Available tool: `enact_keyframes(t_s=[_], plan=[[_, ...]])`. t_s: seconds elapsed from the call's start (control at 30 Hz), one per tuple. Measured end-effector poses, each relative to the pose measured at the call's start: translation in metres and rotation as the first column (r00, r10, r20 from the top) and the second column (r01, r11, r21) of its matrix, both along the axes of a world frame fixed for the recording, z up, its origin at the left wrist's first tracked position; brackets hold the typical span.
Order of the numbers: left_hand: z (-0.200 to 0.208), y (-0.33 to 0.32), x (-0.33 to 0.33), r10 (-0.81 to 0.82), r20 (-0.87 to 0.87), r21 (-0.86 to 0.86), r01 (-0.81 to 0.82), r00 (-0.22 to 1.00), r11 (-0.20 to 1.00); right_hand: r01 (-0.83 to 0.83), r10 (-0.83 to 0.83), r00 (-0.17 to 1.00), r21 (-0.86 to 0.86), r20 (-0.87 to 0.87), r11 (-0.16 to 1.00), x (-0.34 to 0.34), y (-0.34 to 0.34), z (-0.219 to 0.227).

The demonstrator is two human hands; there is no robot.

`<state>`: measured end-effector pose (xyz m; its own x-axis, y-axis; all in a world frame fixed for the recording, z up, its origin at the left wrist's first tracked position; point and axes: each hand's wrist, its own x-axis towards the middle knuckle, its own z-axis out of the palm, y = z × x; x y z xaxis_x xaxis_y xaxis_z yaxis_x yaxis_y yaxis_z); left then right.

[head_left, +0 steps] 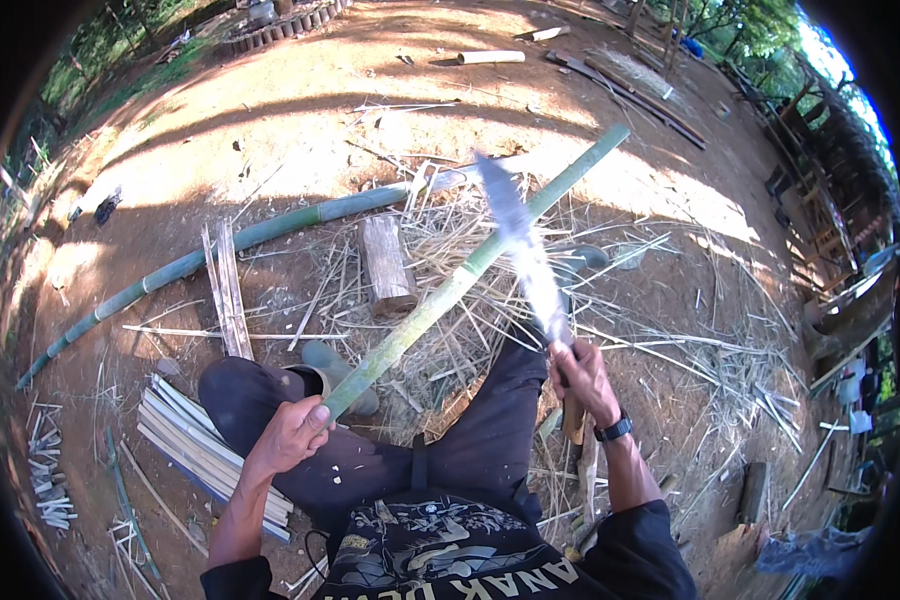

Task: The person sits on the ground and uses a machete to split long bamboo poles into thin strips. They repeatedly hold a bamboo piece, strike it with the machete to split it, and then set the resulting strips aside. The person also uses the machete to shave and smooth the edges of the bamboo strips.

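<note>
Head view: a bamboo pole (460, 276) is gripped by the left hand (296, 434), a knife (536, 275) by the right hand (584, 380), fingers wrapped around each; the blade is blurred.

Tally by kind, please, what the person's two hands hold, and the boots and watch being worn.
Knife, in the right hand: 1
Bamboo pole, in the left hand: 1
Boots: 2
Watch: 1
Total: 5
</note>
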<state>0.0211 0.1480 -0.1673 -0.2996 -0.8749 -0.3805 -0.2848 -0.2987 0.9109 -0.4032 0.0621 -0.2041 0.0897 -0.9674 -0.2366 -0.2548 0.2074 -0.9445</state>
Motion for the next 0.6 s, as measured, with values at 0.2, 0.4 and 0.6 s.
enact_keyframes(t_s=[0.2, 0.4, 0.6], plan=[[-0.002, -0.005, 0.000, -0.009, -0.126, 0.069, 0.018, 0.992, 0.997, -0.359, 0.305, 0.895, -0.120, -0.326, 0.926, 0.000, 0.013, -0.002], [-0.003, -0.001, 0.001, -0.013, -0.138, 0.102, 0.027, 0.990, 0.994, 0.055, -0.053, 0.997, -0.025, 0.056, 0.998, 0.004, -0.003, -0.001], [-0.006, -0.007, -0.006, -0.004, -0.100, 0.075, 0.012, 0.995, 0.997, -0.455, 0.391, 0.806, -0.043, -0.444, 0.889, 0.009, 0.024, 0.002]])
